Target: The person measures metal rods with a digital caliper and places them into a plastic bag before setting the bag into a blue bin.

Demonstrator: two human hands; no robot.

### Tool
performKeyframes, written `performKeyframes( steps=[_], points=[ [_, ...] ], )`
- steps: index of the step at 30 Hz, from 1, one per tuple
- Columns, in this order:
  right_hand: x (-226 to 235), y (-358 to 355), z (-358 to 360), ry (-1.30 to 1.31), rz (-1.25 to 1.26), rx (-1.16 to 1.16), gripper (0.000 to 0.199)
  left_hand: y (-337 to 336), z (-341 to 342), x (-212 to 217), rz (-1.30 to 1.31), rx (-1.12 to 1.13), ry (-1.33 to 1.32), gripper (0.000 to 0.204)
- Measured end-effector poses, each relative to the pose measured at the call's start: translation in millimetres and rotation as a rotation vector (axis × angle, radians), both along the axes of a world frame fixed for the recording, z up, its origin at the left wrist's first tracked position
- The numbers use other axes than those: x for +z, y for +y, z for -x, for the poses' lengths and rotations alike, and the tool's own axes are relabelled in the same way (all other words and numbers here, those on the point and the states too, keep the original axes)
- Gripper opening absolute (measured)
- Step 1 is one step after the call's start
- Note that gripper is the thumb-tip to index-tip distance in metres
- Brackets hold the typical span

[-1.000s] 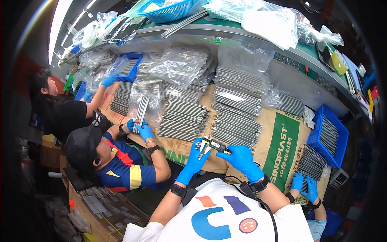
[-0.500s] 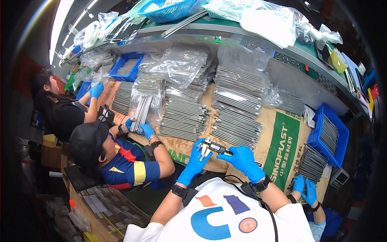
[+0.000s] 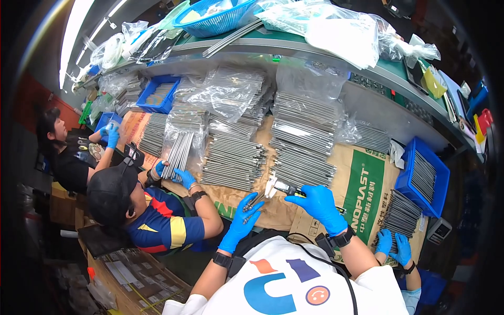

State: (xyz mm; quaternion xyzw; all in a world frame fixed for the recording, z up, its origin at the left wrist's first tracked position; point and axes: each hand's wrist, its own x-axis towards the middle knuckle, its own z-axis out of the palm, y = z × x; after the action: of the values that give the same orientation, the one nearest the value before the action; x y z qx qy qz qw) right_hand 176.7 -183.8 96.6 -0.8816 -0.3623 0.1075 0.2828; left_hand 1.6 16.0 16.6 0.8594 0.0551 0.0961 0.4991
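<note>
1. The left hand (image 3: 242, 220), in a blue rubber glove, lies low on the brown paper sack sheet (image 3: 315, 220) that covers the bench. Its fingers are curled around a few thin grey metal rods (image 3: 254, 201); the rod ends stick out above the fingertips.

2. The right hand (image 3: 318, 203), also in a blue glove, is just beside it, to the right. Its fingers are closed on a small metal caliper with a dark body (image 3: 286, 188), which points left toward the rods.

3. Each wrist carries one black band, so two bands in all.

4. Behind the hands, many flat bundles of long grey metal rods (image 3: 299, 152) lie in rows on the sheet. I cannot count the single rods.

5. Several bundles are wrapped in clear plastic bags (image 3: 231, 94).

6. I count three blue plastic trays: one on the right (image 3: 443, 181) with rods in it, one at the back left (image 3: 157, 94), and a smaller one at the far left (image 3: 103, 119).

7. One blue round plastic basket (image 3: 215, 21) stands on the green upper shelf (image 3: 294, 42).

8. Three other persons work nearby. One in a black cap (image 3: 110, 191) on the left holds a bagged bundle with two blue gloved hands. One further left raises one blue gloved hand (image 3: 111, 137). At the lower right, two more blue gloved hands (image 3: 395, 247) touch a pile of rods.
</note>
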Motion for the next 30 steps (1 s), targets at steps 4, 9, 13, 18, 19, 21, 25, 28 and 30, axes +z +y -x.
performKeyframes(
  steps=[4,9,13,18,19,21,25,28,30],
  points=[
    [1,21,-3,-0.077,-0.009,0.070,0.052,-7,-7,-8,0.083,0.049,0.005,0.038],
    [-9,35,3,-0.139,-0.056,0.074,0.048,-1,-22,-9,-0.060,0.038,0.026,0.043],
    [-7,24,8,0.021,-0.126,-0.016,0.049,0,-27,-9,-0.201,0.087,-0.004,0.053],
    [-10,11,25,0.119,-0.019,0.050,0.051,-5,-36,-8,-0.089,0.146,-0.027,0.061],
    [-16,11,28,0.104,-0.052,0.055,0.052,-6,-37,-8,-0.012,0.148,-0.030,0.061],
    [-25,9,32,0.076,-0.115,0.059,0.055,-10,-37,-4,0.141,0.148,-0.033,0.061],
    [-32,4,34,0.068,-0.054,0.073,0.056,-15,-34,2,0.204,0.152,-0.023,0.060],
    [-34,4,34,0.063,-0.036,0.084,0.057,-17,-33,1,0.232,0.153,-0.037,0.060],
    [-34,3,34,0.061,-0.026,0.089,0.058,-17,-32,1,0.247,0.154,-0.043,0.061]
  ],
)
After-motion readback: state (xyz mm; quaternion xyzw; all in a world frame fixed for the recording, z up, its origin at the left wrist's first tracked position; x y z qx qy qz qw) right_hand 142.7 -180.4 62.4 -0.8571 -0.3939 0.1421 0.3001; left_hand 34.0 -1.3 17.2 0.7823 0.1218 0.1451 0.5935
